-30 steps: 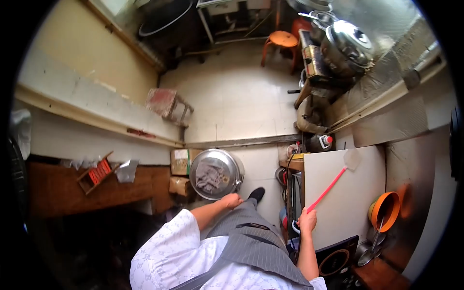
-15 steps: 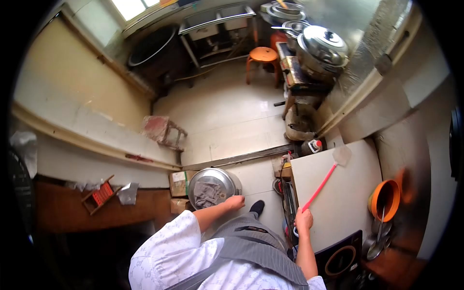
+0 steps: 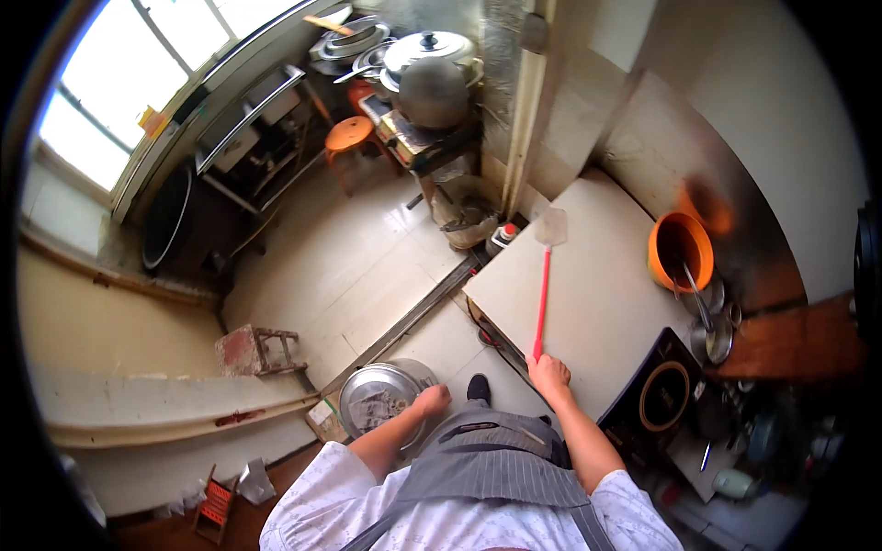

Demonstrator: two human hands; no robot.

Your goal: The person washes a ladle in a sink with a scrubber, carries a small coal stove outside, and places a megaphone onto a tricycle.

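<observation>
Red-handled fly swatter with a pale, translucent head point(image 3: 542, 303): slants away over the left part of the worktop, head toward the far edge; cannot tell whether it touches the surface.
Right hand point(image 3: 551, 376): fingers wrapped around the handle's near end, at the worktop's left edge.
Left hand point(image 3: 432, 400): fingers curled into a loose fist beside the pot's rim; contact cannot be told.
Black cooker panel with a tan ring point(image 3: 663, 395): at the near right corner of the worktop.
Round silver metal pot point(image 3: 386, 376): on the floor, crumpled grey cloth point(image 3: 378, 410) on top.
Pale tiled strip point(image 3: 450, 344): passage between pot and worktop, one black shoe point(image 3: 479, 387) in it.
White flat worktop point(image 3: 602, 243): bare surface spreads between swatter and bucket.
Orange round bucket point(image 3: 657, 264): at the right edge, metal ladle point(image 3: 695, 292) leaning inside.
Dark floor sill point(image 3: 404, 323): crosses ahead of the pot.
Round orange stool point(image 3: 349, 135): well beyond, across pale tiles.
</observation>
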